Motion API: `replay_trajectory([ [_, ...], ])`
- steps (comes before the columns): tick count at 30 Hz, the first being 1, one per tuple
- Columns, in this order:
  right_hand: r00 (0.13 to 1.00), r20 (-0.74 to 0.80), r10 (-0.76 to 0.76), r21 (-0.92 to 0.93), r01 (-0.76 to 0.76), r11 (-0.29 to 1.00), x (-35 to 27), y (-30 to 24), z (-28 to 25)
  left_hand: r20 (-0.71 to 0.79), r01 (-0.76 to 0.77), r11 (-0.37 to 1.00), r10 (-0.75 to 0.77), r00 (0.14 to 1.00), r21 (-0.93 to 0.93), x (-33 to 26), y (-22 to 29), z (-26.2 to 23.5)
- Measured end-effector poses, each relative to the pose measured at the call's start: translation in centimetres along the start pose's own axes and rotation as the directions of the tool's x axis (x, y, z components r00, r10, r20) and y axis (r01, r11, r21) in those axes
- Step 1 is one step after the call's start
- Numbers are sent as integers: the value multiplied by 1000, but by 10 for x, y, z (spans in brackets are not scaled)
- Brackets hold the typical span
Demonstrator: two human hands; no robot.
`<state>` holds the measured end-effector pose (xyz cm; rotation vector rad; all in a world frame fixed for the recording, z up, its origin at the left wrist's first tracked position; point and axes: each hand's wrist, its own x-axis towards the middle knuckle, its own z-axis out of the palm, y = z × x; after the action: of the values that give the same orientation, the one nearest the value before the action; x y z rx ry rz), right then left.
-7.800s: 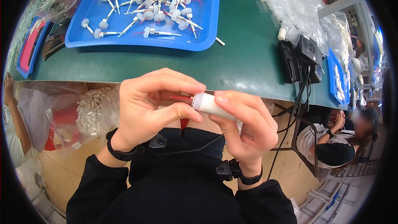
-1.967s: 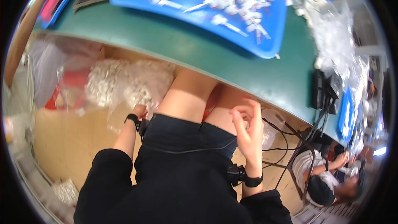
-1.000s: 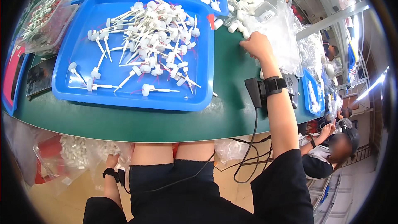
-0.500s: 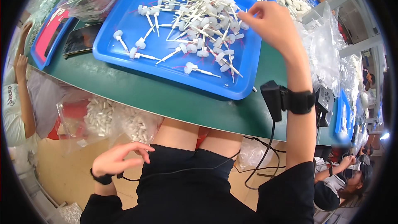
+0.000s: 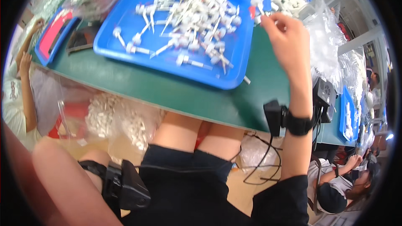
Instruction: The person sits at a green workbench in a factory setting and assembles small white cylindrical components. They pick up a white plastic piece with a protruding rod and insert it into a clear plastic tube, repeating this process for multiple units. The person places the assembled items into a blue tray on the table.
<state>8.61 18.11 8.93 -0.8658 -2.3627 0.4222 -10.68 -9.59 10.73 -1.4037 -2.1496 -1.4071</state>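
A blue tray on the table holds a heap of small white parts, each a pale disc-like head on a thin white stem. Several lie apart from the heap, toward the tray's left and front. My right hand is just beyond the tray's right rim, thumb and forefinger drawn together in a pinch; whatever is between them cannot be made out. My left hand looms large and blurred at the lower left, its fingers not distinguishable. Black wrist devices sit on both arms.
White cylindrical pieces lie piled behind the tray. A clear plastic bag is at right, a pink-and-blue tray at left. Bags of white pieces are below the table edge. Co-workers sit on both sides. Black cables hang near my right arm.
My left hand has come up from beside my lap, close to the view. My right hand has moved away from the heap, past the tray's right rim. The view has shifted slightly.
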Motion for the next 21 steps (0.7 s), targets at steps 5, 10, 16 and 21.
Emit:
replay_trajectory([
  [5,1000,26,-14,351,4,936,-25,-17,-16,-122,-94,984,76,990,-149,1,55,5],
  [10,933,361,-11,618,-230,752,-50,-42,-50,31,150,716,-176,984,-682,-25,112,45],
  [16,764,513,-390,660,-61,748,-50,-21,-48,522,535,209,-117,845,-819,-22,84,122],
  [21,793,595,-133,440,-183,879,10,14,-22,250,301,125,-315,916,-945,-31,57,135],
])
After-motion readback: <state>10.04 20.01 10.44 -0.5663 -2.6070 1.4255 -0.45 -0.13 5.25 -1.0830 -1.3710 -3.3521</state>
